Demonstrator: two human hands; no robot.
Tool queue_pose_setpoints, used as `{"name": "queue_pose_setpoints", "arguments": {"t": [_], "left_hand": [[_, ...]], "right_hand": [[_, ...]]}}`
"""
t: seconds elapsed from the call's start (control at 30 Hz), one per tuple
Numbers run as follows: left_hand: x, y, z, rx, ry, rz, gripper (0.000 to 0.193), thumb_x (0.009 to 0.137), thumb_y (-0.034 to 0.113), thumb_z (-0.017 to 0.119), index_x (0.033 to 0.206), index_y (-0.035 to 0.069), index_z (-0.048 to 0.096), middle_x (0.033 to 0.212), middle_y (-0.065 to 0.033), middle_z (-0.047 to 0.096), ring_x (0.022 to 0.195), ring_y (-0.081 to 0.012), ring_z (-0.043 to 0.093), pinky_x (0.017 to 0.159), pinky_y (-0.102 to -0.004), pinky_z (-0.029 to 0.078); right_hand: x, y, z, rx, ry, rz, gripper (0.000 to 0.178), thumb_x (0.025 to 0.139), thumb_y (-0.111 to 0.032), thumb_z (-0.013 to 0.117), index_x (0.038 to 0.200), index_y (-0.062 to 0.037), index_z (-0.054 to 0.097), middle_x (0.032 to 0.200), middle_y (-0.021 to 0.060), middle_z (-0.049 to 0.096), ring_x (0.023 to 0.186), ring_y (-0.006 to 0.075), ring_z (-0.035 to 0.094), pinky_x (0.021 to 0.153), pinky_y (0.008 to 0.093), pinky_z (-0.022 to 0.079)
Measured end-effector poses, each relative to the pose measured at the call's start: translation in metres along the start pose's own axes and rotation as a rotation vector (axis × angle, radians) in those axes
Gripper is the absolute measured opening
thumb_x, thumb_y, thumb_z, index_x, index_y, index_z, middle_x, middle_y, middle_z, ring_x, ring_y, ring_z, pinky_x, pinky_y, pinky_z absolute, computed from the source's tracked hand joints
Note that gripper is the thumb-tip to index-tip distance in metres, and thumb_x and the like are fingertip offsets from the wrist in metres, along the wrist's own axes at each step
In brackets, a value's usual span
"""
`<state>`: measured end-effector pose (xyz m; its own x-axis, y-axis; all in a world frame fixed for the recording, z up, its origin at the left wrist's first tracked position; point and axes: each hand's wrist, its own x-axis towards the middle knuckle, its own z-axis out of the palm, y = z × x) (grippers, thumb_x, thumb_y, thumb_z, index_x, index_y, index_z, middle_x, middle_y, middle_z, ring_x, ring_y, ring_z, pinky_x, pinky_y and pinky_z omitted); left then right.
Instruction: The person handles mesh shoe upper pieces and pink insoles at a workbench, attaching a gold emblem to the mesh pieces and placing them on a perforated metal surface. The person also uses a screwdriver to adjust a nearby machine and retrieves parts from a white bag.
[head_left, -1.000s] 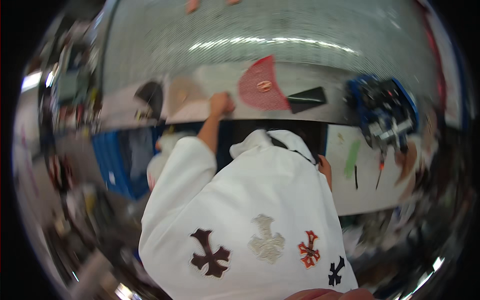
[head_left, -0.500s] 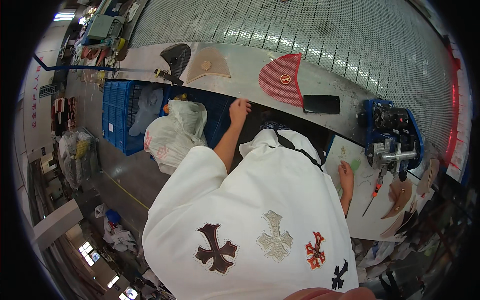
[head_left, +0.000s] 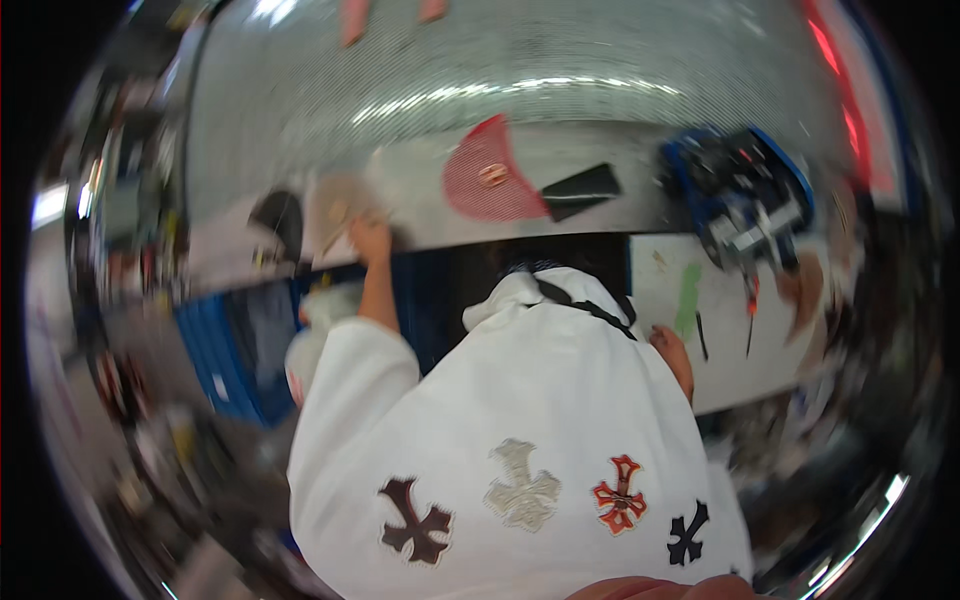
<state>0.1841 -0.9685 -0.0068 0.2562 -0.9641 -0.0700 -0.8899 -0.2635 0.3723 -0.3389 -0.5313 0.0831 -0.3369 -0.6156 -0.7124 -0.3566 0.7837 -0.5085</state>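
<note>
My left hand [head_left: 370, 238] reaches forward onto the metal ledge, at the near right corner of a beige mesh shoe upper [head_left: 335, 203]. Motion smears the fingers, so I cannot tell whether they grip it. To its left lies a black mesh upper [head_left: 280, 220]. Farther right on the ledge are a red mesh upper [head_left: 480, 178] with a round emblem and a black phone [head_left: 582, 192]. My right hand [head_left: 670, 350] rests at the left side of a pale side table [head_left: 720, 385], fingers loosely bent, nothing visible in it. Beside it lies a thin black stick [head_left: 702, 336].
A blue clamp-like machine [head_left: 740, 190] stands at the right, with a red-handled screwdriver [head_left: 752, 300] below it. Blue crate [head_left: 225, 360] and whitish bag [head_left: 325, 315] sit low left. Across the perforated metal conveyor [head_left: 560, 60], another person's hands [head_left: 390, 18] show at the top.
My left hand has moved from above the gap before the ledge to the beige upper. The whole view has turned and shifted. Another person's hands have come into view at the top.
</note>
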Motion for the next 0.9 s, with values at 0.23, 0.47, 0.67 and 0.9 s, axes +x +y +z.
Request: {"name": "queue_pose_setpoints", "arguments": {"t": [0.23, 0.47, 0.67, 0.9], "left_hand": [[-0.002, -0.029, 0.019, 0.197, 0.072, 0.132, 0.063, 0.070, 0.027, 0.069, 0.120, -0.007, 0.053, 0.120, -0.0287, 0.054, 0.112, -0.0443, 0.051, 0.098, -0.0517, 0.040], [-0.038, 0.039, -0.012, 0.167, 0.147, -0.138, 0.070, 0.073, 0.029, 0.067, 0.128, -0.008, 0.044, 0.113, -0.0332, 0.052, 0.103, -0.0497, 0.054, 0.088, -0.0560, 0.045], [-0.129, 0.058, -0.030, -0.082, -0.166, 0.226, 0.079, 0.080, 0.013, 0.060, 0.146, -0.001, 0.019, 0.128, -0.0306, 0.044, 0.101, -0.0359, 0.055, 0.088, -0.0450, 0.047], [-0.220, 0.074, -0.070, -0.267, -0.757, -0.147, 0.072, 0.089, 0.006, 0.054, 0.150, 0.009, 0.017, 0.125, -0.0172, 0.051, 0.090, -0.0183, 0.060, 0.079, -0.0297, 0.049]], "right_hand": [[-0.014, 0.035, -0.064, 0.054, 0.335, 0.070, 0.042, 0.085, -0.022, 0.063, 0.121, -0.0025, 0.058, 0.120, 0.0179, 0.060, 0.109, 0.0322, 0.058, 0.094, 0.0379, 0.045], [0.017, 0.133, -0.149, 0.175, 0.735, 0.050, 0.047, 0.082, -0.021, 0.067, 0.124, -0.0027, 0.056, 0.122, 0.0183, 0.058, 0.113, 0.0314, 0.055, 0.097, 0.0375, 0.044], [0.076, 0.200, -0.248, 0.105, 1.067, 0.415, 0.051, 0.081, -0.021, 0.068, 0.127, -0.0036, 0.054, 0.128, 0.0184, 0.054, 0.122, 0.0352, 0.049, 0.099, 0.0421, 0.043], [0.102, 0.213, -0.318, -0.066, 1.139, 0.715, 0.058, 0.087, -0.020, 0.063, 0.140, -0.0160, 0.041, 0.141, 0.0131, 0.043, 0.129, 0.0351, 0.041, 0.104, 0.0463, 0.041]]}}
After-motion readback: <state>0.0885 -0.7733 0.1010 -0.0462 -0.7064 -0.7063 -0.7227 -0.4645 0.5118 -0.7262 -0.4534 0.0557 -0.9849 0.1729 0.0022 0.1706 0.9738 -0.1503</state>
